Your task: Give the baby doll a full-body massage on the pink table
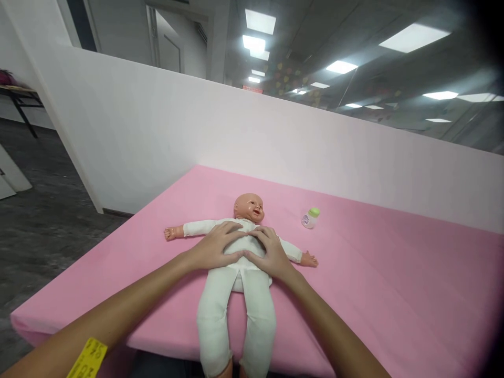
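Note:
A baby doll (249,206) in a white one-piece suit lies on its back on a pink padded surface (378,273), arms spread, legs hanging toward me over the near edge. My left hand (216,245) rests flat on the doll's chest and left side, fingers apart. My right hand (271,252) lies on the doll's torso at its right side, fingers spread and touching the suit. The fingertips of both hands nearly meet over the middle of the chest. Neither hand grips anything. A yellow tag (88,359) is on my left forearm.
A small baby bottle (311,217) with a green cap lies on the pink surface to the right of the doll's head. A white partition wall (165,136) rises behind the surface. Dark floor (43,231) lies to the left, with a table (19,94) far off.

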Demonstrator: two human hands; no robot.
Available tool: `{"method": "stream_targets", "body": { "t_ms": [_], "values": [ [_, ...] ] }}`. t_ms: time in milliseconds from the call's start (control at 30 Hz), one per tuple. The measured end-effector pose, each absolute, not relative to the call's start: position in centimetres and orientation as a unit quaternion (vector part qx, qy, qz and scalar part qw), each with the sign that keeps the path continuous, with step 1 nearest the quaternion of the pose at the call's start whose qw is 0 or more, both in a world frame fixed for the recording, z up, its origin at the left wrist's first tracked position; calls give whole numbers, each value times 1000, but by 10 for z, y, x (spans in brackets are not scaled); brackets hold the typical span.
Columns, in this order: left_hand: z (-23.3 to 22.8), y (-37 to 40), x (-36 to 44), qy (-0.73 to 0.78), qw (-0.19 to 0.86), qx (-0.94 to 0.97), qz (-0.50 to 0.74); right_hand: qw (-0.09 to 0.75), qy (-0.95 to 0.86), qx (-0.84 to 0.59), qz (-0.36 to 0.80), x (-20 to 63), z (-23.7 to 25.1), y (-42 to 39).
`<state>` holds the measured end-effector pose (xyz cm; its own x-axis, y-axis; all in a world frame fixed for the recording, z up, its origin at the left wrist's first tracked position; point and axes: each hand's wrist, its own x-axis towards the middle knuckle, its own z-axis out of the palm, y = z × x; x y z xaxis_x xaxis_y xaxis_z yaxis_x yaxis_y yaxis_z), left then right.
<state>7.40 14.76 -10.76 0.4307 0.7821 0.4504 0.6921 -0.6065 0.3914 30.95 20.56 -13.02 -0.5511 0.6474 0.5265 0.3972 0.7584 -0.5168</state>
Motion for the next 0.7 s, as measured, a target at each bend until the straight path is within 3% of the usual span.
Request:
{"method": "stream_targets", "body": {
  "t_ms": [533,700],
  "values": [
    [-106,145,75,428,57,850,303,317,-876,-301,202,320,-125,204],
    [-106,149,77,439,58,842,308,346,-859,-311,213,315,-126,206]
  ]
}}
